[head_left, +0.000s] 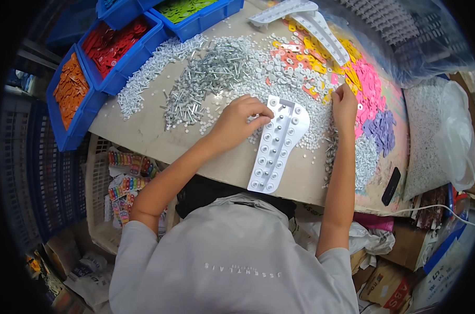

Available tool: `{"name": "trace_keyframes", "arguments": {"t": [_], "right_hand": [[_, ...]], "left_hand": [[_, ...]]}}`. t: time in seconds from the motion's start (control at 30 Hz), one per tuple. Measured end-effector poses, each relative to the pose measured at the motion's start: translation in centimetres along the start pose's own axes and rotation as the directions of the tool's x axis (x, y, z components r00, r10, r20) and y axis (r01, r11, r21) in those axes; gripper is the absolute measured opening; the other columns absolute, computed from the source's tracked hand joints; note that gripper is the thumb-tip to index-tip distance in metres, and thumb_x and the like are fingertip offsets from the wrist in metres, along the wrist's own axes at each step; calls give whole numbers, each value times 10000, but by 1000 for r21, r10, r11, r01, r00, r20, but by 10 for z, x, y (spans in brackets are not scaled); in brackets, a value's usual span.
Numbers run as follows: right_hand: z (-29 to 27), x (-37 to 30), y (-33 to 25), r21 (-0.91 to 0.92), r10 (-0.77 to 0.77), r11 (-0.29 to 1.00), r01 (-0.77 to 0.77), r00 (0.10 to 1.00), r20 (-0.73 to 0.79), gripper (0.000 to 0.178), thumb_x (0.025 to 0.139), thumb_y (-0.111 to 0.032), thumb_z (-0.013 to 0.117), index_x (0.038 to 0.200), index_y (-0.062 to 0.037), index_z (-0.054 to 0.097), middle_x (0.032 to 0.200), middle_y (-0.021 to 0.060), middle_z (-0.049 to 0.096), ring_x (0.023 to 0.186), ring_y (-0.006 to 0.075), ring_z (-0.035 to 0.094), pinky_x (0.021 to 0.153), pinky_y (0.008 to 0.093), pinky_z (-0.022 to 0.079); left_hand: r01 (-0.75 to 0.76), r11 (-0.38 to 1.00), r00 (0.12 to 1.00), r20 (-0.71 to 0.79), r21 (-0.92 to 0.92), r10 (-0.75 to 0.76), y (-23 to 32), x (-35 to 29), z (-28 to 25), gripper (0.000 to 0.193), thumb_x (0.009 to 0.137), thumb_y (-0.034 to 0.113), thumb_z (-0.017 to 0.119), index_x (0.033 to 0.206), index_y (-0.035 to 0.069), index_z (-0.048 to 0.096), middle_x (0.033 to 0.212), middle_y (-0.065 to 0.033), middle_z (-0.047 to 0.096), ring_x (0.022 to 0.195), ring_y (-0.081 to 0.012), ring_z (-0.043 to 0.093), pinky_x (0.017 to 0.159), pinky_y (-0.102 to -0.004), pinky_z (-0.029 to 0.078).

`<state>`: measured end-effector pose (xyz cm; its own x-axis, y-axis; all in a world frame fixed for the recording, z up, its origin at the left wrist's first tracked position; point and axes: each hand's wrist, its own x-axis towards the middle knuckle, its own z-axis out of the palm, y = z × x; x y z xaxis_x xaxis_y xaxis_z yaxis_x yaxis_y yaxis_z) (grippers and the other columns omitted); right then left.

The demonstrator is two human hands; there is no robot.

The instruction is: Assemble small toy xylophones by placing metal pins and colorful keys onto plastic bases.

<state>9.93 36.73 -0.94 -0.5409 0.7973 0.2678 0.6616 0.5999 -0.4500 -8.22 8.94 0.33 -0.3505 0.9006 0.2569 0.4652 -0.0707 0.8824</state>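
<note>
A white plastic holder (pixel 273 144) with a rounded bulge on its right side lies at the table's front edge. Round white pieces sit in two rows along it, and small metal pins line the channel between them. My left hand (pixel 242 119) is at its upper left corner, thumb and fingertips pinched together over a seat there. To the right of the holder, my right hand (pixel 345 109) hovers by the yellow (pixel 352 78) and pink plastic pieces (pixel 369 91), its fingers curled into a pinch. Whatever either pinch holds is too small or hidden to make out.
Heaped metal pins (pixel 208 70) and white round caps (pixel 279 78) cover the table's middle. Purple pieces (pixel 380 131) and more pins (pixel 366 162) lie right, near a black phone-like slab (pixel 391 186). Blue bins (pixel 125 68) stand left; two more white holders (pixel 321 39) lie behind.
</note>
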Motion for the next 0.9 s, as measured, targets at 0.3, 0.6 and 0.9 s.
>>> {"name": "trace_keyframes", "arguments": {"t": [0.3,0.6,0.9], "right_hand": [[-45,-61,-60,405,-64,914,-16,981,183,69,914,-85,673,967,-42,662,860,12,672,788,113,595,715,278,432],[-35,-116,-97,472,-118,877,-93,910,397,113,889,-65,697,978,0,670,883,66,639,790,176,579,752,314,468],[-20,-128,-97,374,-137,926,46,965,222,133,860,-12,716,975,-7,650,906,99,617,849,249,595,702,340,492]], "left_hand": [[-33,997,994,110,63,26,0,-4,6,97,865,86,711,953,51,729,923,-63,641,923,-218,604,834,-346,479],[158,987,987,37,-5,-158,6,-2,17,83,870,96,710,936,46,711,873,-59,644,737,-191,616,677,-330,501],[-184,939,978,-43,291,205,-11,-9,19,124,842,151,762,853,49,692,783,-62,646,771,-238,631,738,-349,482]]}}
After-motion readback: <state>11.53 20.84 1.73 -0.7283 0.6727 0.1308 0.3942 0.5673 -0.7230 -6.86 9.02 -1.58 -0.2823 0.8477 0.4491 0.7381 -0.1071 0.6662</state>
